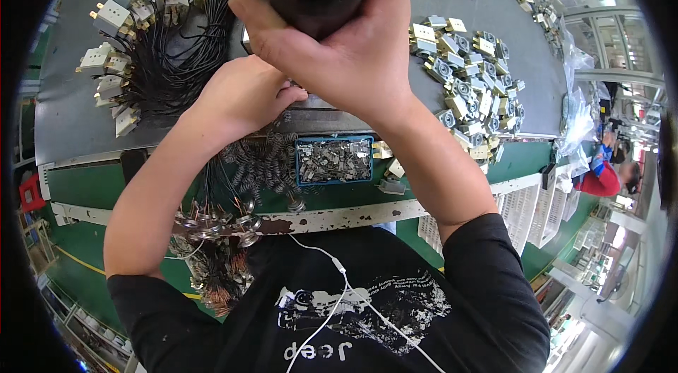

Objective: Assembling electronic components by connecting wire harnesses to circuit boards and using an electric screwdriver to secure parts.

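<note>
My right hand (346,69) is wrapped round the body of a black power tool (311,2) with a pale label, held high and close to the camera. The tool's working end is hidden. Below and to its left, my left hand (244,94) is closed low over the table's near edge, thumb and fingers together; what they hold is hidden. Left of that hand lies a bundle of black wires (173,66) ending in grey and cream socket blocks (113,16). Right of my right forearm is a heap of similar loose blocks (470,83).
A blue tray (333,182) of small metal parts sits at the near edge, beside a pile of coil springs (265,165). Metal rings on wires (219,221) hang over the white rail. White crates (519,214) and another person (600,179) are at the right.
</note>
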`<state>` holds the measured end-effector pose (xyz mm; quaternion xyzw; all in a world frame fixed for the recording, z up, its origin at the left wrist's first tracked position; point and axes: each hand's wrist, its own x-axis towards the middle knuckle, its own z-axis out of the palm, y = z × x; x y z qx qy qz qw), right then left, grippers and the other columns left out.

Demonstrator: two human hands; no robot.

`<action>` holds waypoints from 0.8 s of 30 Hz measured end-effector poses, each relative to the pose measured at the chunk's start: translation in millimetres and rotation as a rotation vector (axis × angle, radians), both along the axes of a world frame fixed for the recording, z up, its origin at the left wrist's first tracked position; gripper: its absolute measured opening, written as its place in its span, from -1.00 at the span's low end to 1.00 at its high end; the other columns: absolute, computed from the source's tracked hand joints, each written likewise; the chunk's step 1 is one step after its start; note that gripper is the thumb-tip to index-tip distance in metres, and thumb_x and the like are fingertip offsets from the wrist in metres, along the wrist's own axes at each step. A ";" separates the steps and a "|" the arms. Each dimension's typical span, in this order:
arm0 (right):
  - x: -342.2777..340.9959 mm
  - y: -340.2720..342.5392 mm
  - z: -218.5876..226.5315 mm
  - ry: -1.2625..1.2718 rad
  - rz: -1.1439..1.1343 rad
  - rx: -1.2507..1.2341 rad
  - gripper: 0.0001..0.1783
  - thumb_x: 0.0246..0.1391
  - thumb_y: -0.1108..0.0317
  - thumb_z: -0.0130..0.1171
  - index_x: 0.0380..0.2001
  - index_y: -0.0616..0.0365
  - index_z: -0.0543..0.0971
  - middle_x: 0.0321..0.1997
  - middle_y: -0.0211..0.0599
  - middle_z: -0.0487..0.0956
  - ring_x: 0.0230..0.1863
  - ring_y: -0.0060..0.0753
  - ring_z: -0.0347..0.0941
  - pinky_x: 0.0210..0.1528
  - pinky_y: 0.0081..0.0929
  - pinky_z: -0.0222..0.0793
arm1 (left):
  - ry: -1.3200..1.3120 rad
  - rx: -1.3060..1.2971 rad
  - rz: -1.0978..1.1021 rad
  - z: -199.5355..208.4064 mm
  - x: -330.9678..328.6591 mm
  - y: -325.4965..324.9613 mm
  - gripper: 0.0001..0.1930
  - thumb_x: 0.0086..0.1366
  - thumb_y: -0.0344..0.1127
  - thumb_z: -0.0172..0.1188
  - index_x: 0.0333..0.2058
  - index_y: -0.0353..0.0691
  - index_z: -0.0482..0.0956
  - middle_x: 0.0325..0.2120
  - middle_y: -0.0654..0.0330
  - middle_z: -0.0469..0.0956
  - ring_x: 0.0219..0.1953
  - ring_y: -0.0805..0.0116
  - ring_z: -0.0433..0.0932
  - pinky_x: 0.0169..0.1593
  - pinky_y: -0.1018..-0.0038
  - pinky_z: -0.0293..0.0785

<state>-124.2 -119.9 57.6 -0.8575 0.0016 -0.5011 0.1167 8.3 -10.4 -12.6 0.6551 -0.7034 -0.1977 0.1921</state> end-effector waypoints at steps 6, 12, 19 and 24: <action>-4.2 17.7 6.6 -0.029 0.371 0.672 0.08 -0.06 0.56 0.40 0.47 0.27 0.02 0.34 0.02 0.30 0.36 -0.10 0.36 0.37 -0.18 0.31 | -0.040 -0.053 -0.076 6.9 -4.8 0.1 -0.72 0.26 -0.15 0.33 -0.17 -0.21 0.67 -0.26 -0.02 0.70 -0.18 -0.08 0.67 -0.13 0.07 0.60; -2.4 20.5 13.2 -0.172 0.453 0.829 -0.11 0.02 0.57 0.34 0.39 0.30 0.15 0.26 0.00 0.41 0.27 -0.19 0.44 0.25 -0.26 0.42 | -0.058 -0.023 -0.021 3.6 -6.3 1.8 -0.70 0.24 -0.18 0.36 -0.10 -0.17 0.64 -0.24 0.02 0.67 -0.17 0.01 0.67 -0.12 0.15 0.60; -48.0 -16.9 48.8 -0.143 0.052 0.898 -0.51 0.12 0.48 0.42 0.04 0.28 0.41 -0.27 -0.32 0.59 -0.28 -0.51 0.55 -0.22 -0.50 0.51 | -0.207 -0.225 -0.230 16.1 -20.1 7.1 -0.59 0.19 -0.28 0.39 0.03 -0.10 0.63 -0.15 0.25 0.63 -0.24 0.18 0.65 -0.14 0.27 0.56; -67.6 -39.1 28.7 -0.052 -0.376 0.703 -0.31 0.19 0.29 0.43 0.22 0.28 0.29 -0.06 -0.21 0.56 -0.10 -0.49 0.51 -0.08 -0.52 0.47 | -0.108 -0.230 -0.307 17.7 -11.3 19.0 -0.59 0.18 -0.29 0.39 0.05 -0.03 0.63 -0.21 0.27 0.65 -0.24 0.26 0.66 -0.17 0.27 0.53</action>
